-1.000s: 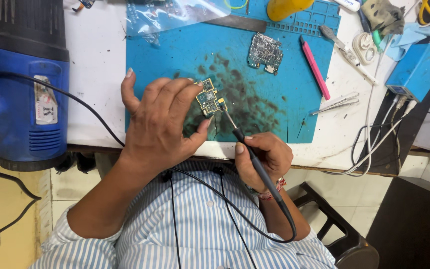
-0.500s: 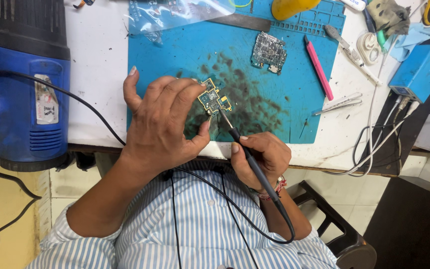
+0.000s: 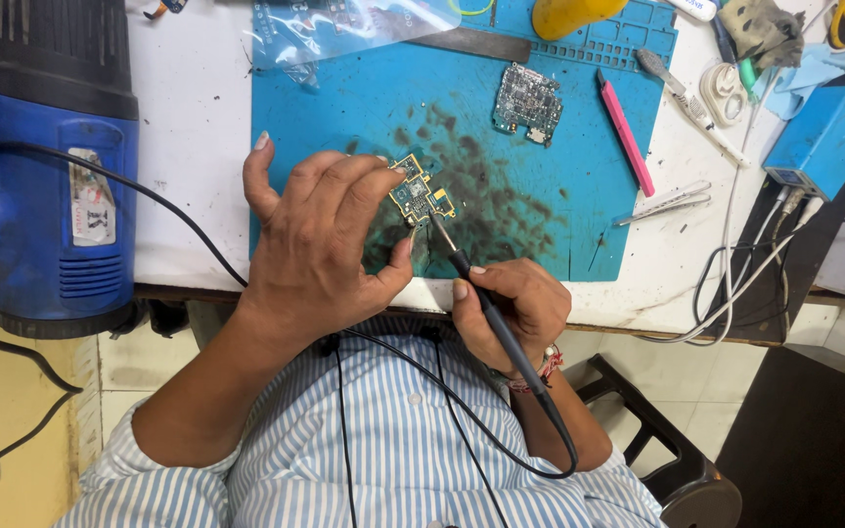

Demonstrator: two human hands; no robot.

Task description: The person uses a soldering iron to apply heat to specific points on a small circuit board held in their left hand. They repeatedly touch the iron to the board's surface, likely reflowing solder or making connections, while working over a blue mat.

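On the blue mat (image 3: 579,127), our left hand (image 3: 320,244) pinches the small circuit board (image 3: 421,196) by its edges, since it looks light, stiff and fragile; our right hand (image 3: 515,303), at 5 o'clock, grips the soldering iron (image 3: 476,288).

the left hand (image 3: 320,240) pinches a small gold circuit board (image 3: 421,196) at its fingertips, low over a stained blue mat (image 3: 364,108). the right hand (image 3: 512,308) grips a black soldering iron (image 3: 486,308) like a pen — its tip touches the board's lower edge, just beside the left thumb. beyond the pinch lies a second board (image 3: 527,102) — well apart.
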